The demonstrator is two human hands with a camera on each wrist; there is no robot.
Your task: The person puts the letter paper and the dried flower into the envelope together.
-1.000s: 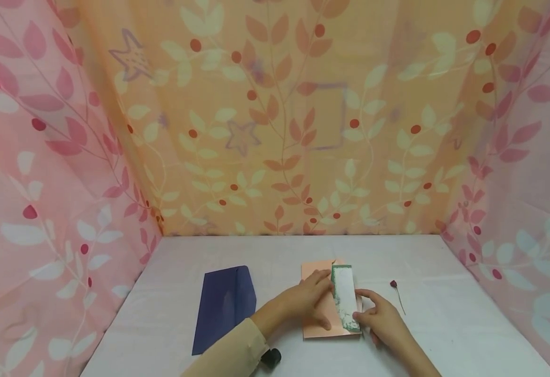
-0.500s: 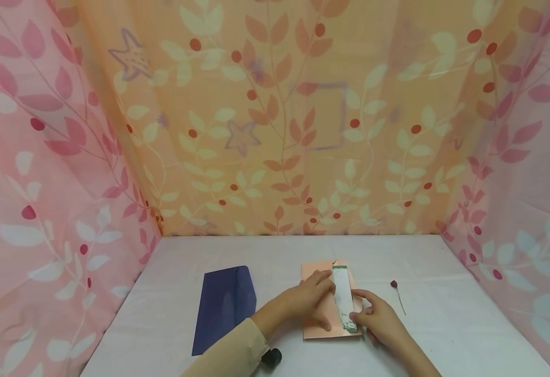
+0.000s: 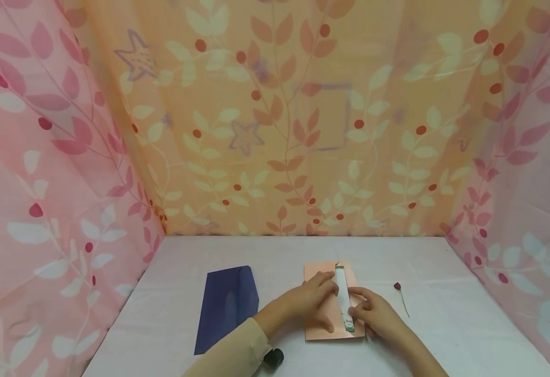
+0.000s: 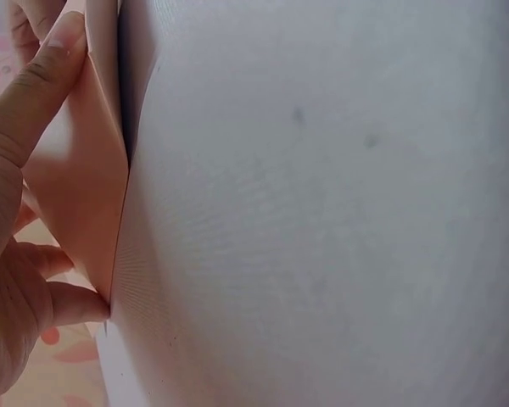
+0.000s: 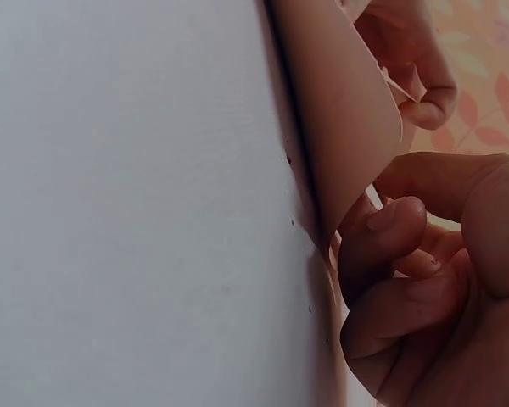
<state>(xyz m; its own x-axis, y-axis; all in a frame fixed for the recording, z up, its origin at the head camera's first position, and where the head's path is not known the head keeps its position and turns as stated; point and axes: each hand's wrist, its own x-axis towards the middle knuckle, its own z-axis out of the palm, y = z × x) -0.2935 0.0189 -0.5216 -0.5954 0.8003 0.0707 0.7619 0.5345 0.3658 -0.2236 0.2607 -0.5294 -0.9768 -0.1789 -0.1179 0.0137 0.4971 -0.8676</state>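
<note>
A peach envelope [image 3: 315, 269] lies on the table, its flap side to the right. Its panel bows up off the table in the left wrist view, where the thumb of my left hand [image 3: 310, 301] presses on the paper [image 4: 76, 195] and the other fingers reach its edge. Only a narrow strip of a white card [image 3: 342, 293] with green ends shows; its left part is tucked under the envelope's front panel. My right hand [image 3: 381, 317] pinches the card's right edge between thumb and fingers, over the flap. In the right wrist view the envelope [image 5: 339, 102] hides most of the card.
To the left lies a dark blue envelope [image 3: 218, 309] with its flap extended. A small dried red flower [image 3: 397, 286] on a thin stem lies right of my right hand. A black object [image 3: 275, 358] sits partly behind my left sleeve. Patterned curtains [image 3: 265, 157] enclose the table.
The card has slid left into the peach envelope with my right hand, so its visible strip is narrower and more of the flap shows. My left hand stays on the envelope.
</note>
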